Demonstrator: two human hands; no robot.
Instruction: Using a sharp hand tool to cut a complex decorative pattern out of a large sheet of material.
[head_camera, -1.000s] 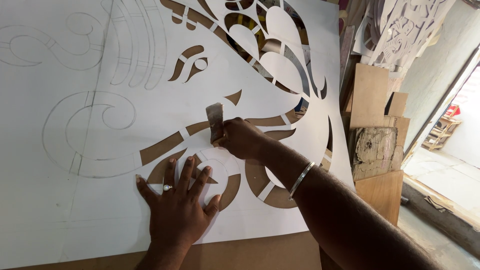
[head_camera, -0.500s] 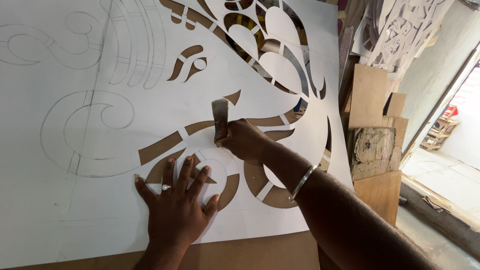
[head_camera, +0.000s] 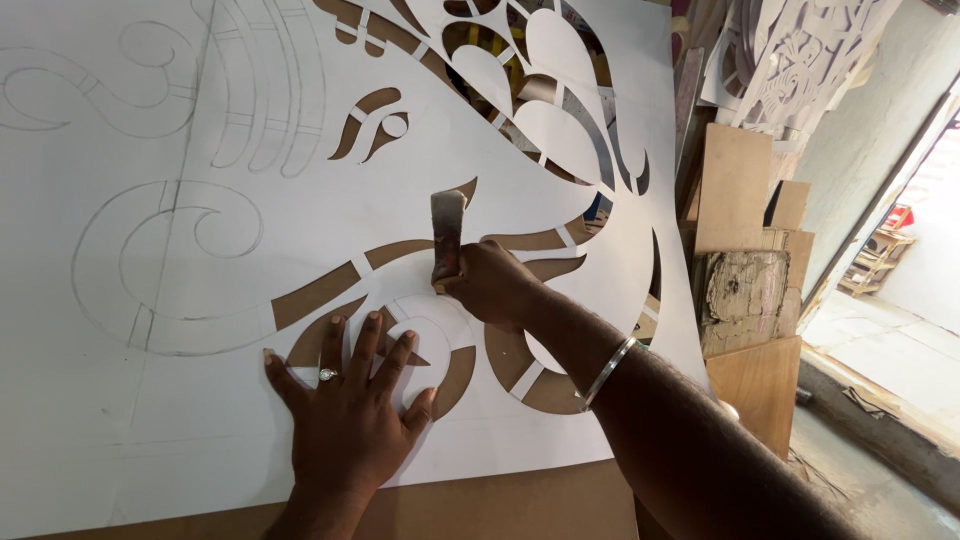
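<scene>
Right hand (head_camera: 490, 283) clamped on cutter (head_camera: 446, 232), slightly higher than before; left hand (head_camera: 350, 410) flat, splayed on sheet (head_camera: 120, 380).

left hand (head_camera: 350, 420) flat, fingers spread | right hand (head_camera: 490, 285) fisted grip, arm extended

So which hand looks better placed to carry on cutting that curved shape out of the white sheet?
Probably the right hand: it grips the cutting tool, set on the white sheet at the cut-out's edge. The left hand holds nothing and lies flat, fingers spread, pinning the sheet beside the cut.
</scene>
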